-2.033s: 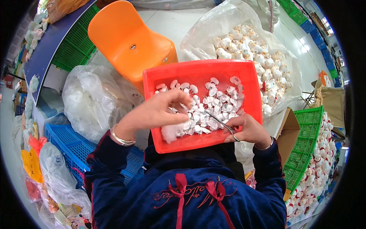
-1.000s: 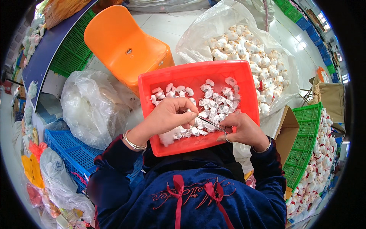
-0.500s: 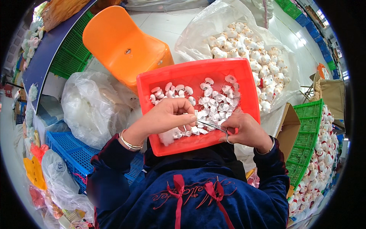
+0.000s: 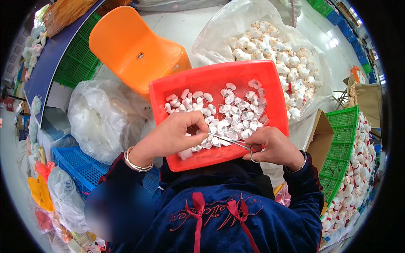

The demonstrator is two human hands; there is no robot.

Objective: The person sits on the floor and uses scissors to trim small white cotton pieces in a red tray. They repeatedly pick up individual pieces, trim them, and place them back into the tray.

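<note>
My right hand (image 4: 276, 145) grips a slim pair of metal forceps (image 4: 232, 141) with ring handles, pointed left. At their tip my left hand (image 4: 179, 133) pinches thumb and forefinger together; whatever lies between them is too small to make out. Both hands are over a red plastic tray (image 4: 219, 71) on my lap. Inside it, small smooth white oval pieces (image 4: 197, 95) lie at the left. Many white fabric pieces with ragged edges (image 4: 238, 111) spread over the middle and right. A tuft of white fluff (image 4: 184, 154) sits near the front left corner, below my left hand.
An orange chair (image 4: 135, 50) stands beyond the tray. Clear bags lie around, one filled with white plush pieces (image 4: 291, 63), another pale and bulky (image 4: 101, 122). Blue crates (image 4: 80, 164) stand left. At the right are a cardboard box (image 4: 320, 137) and green crates (image 4: 341, 139).
My left hand has shifted slightly left and down, its thumb and forefinger now pinched at the forceps' tip. The right hand has moved a little right with the forceps.
</note>
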